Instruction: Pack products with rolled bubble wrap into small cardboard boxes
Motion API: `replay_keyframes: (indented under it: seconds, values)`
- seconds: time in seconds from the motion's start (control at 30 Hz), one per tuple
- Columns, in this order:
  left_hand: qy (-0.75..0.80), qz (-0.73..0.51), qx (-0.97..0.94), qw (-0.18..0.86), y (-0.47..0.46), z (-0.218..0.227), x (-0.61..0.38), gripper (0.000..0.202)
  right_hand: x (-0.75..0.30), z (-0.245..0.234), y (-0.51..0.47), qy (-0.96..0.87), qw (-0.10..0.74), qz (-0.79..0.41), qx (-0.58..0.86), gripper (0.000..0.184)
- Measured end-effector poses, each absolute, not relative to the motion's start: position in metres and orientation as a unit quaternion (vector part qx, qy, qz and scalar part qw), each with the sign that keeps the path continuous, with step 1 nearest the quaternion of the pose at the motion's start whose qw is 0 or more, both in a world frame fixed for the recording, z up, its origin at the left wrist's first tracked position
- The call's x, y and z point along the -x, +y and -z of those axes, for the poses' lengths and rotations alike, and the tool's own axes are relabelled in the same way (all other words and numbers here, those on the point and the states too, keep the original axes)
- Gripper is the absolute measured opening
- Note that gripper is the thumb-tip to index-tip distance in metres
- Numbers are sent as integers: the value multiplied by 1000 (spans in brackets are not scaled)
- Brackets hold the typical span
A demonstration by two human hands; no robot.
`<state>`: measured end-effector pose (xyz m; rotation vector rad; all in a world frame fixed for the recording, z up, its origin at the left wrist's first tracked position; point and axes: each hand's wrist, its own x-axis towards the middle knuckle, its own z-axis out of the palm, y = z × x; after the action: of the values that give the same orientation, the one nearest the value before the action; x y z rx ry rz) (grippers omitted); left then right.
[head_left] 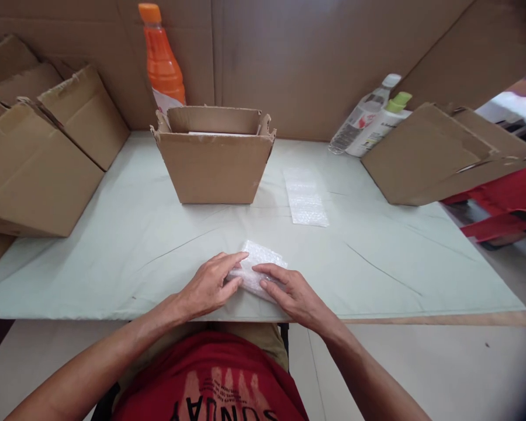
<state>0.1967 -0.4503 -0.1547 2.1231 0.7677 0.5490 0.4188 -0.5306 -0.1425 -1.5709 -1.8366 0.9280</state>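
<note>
- From where I'm standing, the folded bubble wrap [262,252] is lying right between the two hands, close to the near edge of the table [377,228].
- Its longer side is running roughly left to right on a slant, the right end sitting nearer the person; neither hand is clearly nearer, as both are touching it.
- The left hand [213,285] is meeting the left end, thumb and forefinger standing apart.
- The right hand [294,294] is reaching over the right part, fingers loosely curved and thumb parted from the forefinger; I can't tell whether either is gripping or just pressing.
- The wrap is looking clear and whitish, bubbly and shiny, doubled over in a small slanted packet; whether anything is sitting inside, I can't tell.
- Beyond it, to the right, a flat bubble-wrap sheet [305,200] is lying apart, and a cardboard box [217,169] is standing further left.
</note>
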Motion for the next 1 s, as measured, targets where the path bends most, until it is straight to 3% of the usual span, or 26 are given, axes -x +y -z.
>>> replay_keyframes:
  seconds: [0.07, 0.17, 0.27, 0.33, 0.4, 0.53, 0.67, 0.83, 0.93, 1.0]
  values:
    - [327, -206, -830, 403, -444, 158, -206, 49, -419, 143, -534, -685, 278, -282, 612, 29]
    - [348, -193, -837, 376, -435, 160, -222, 50, -416, 142, -541, -722, 273, -74, 632, 25]
    - [370, -170, -853, 327, -431, 158, -231, 45, -411, 141, -545, -775, 208, 18, 597, 26]
    - [387, -183, -848, 312, -432, 156, -230, 44, -410, 145, -542, -792, 174, 9, 585, 30]
    - [415, -221, -812, 346, -439, 154, -225, 48, -412, 151, -536, -777, 196, -12, 599, 28]
    - [454, -304, -645, 534, -462, 157, -213, 66, -414, 159, -526, -662, 351, -137, 649, 23]
    - [379, -356, -518, 679, -485, 157, -222, 78, -395, 158, -527, -553, 457, -308, 625, 25]
    - [363, -396, -477, 695, -493, 152, -236, 66, -374, 156, -534, -475, 501, -474, 546, 30]
    - [398, -386, -497, 668, -491, 151, -231, 68, -383, 151, -535, -533, 476, -405, 571, 28]
    - [428, -371, -540, 622, -490, 149, -225, 73, -395, 145, -534, -579, 452, -343, 585, 38]
